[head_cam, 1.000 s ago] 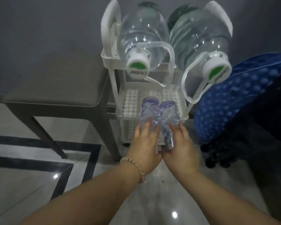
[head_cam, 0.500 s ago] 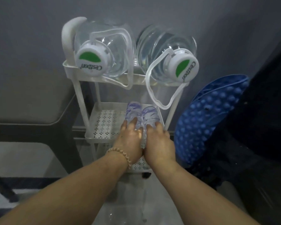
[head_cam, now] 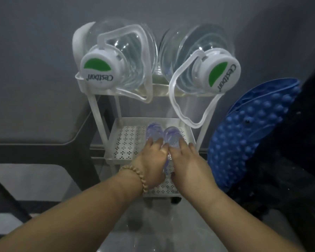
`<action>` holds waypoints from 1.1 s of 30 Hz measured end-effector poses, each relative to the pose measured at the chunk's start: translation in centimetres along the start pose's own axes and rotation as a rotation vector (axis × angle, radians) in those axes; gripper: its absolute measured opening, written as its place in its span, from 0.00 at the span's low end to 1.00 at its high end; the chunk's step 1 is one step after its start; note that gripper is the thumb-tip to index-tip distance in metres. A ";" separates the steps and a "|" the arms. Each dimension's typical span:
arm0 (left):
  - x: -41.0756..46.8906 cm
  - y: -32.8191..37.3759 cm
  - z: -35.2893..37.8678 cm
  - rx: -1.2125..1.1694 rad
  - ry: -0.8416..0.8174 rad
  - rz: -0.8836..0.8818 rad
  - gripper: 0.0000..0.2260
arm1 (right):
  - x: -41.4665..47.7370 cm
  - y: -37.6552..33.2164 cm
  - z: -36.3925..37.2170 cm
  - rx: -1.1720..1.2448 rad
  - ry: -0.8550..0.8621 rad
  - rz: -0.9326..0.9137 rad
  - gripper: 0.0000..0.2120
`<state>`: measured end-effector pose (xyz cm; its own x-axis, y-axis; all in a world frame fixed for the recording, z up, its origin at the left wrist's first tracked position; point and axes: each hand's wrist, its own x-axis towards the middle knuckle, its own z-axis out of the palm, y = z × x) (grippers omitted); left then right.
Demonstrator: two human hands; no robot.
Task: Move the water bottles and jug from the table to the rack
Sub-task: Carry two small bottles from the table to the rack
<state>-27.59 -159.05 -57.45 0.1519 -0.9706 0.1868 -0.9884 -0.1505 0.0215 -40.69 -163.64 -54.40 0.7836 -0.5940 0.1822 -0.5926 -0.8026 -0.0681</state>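
A white three-tier rack [head_cam: 115, 140] stands against the grey wall. Two large clear water jugs lie on its top shelf, the left jug [head_cam: 116, 57] and the right jug [head_cam: 198, 60], white-and-green caps facing me. Two small clear water bottles lie side by side on the perforated middle shelf: the left bottle [head_cam: 153, 132] and the right bottle [head_cam: 172, 136]. My left hand [head_cam: 151, 160], with a bead bracelet at the wrist, is wrapped over the left bottle. My right hand [head_cam: 188, 164] is closed on the right bottle. The bottles' near ends are hidden under my hands.
A dark table [head_cam: 35, 130] stands left of the rack, touching its frame. A blue bumpy cushion [head_cam: 247, 135] leans right of the rack against something dark. The rack's bottom shelf [head_cam: 164, 190] shows below my hands. Glossy tiled floor [head_cam: 153, 230] lies beneath.
My view has dropped and come closer, so the jug caps now face me. Both hands have pushed the small bottles further onto the middle shelf.
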 end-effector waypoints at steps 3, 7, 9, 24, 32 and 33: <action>-0.3 0.4 0.8 -0.053 0.087 -0.004 0.34 | -2.2 0.3 1.5 0.044 0.157 -0.055 0.27; -0.5 0.3 0.8 -0.069 0.279 0.130 0.28 | -3.5 1.3 3.6 0.069 0.335 -0.084 0.27; -0.3 0.2 1.1 -0.123 0.305 0.149 0.27 | -3.1 1.4 4.3 0.096 0.383 -0.083 0.26; 3.0 -1.2 3.1 -0.158 0.192 0.106 0.32 | 2.0 3.0 6.7 -0.089 0.356 -0.008 0.27; 2.4 0.6 3.8 -0.272 0.239 -0.036 0.31 | 0.9 1.5 9.4 -0.049 0.401 0.091 0.37; 2.2 0.7 3.8 -0.255 0.250 -0.021 0.29 | 0.8 1.6 9.6 -0.054 0.411 0.075 0.35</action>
<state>-27.88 -161.98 -60.76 0.1974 -0.8871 0.4173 -0.9597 -0.0880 0.2668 -39.24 -165.95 -63.76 0.6049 -0.5705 0.5556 -0.6624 -0.7477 -0.0465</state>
